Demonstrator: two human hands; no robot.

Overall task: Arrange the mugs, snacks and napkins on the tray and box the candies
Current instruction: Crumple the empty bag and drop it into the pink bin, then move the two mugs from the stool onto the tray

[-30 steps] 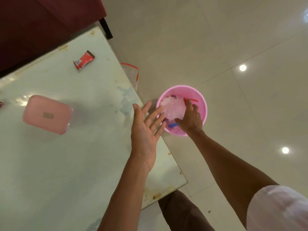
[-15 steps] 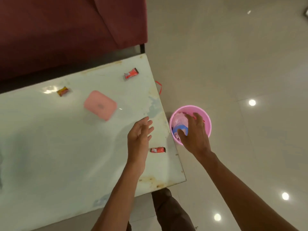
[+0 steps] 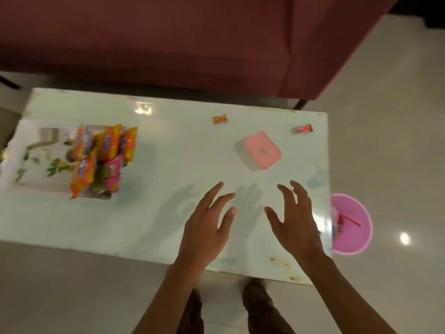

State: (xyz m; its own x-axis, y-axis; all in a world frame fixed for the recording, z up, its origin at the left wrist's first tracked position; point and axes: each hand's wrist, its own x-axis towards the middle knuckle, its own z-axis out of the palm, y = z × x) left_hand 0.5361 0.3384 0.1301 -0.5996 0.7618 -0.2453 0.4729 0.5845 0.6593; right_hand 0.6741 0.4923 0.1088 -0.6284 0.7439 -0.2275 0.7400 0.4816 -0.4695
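Both hands empty above the table [image 3: 168, 225]

Left hand [image 3: 204, 227] and right hand [image 3: 295, 225] hover apart, fingers spread; the pink box [image 3: 261, 150] lies at 12 o'clock.

Both forearms reach fwd, side by side. Left hand [image 3: 207, 227] & right hand [image 3: 292, 225] palms down, fingers spread, both empty, not touching.
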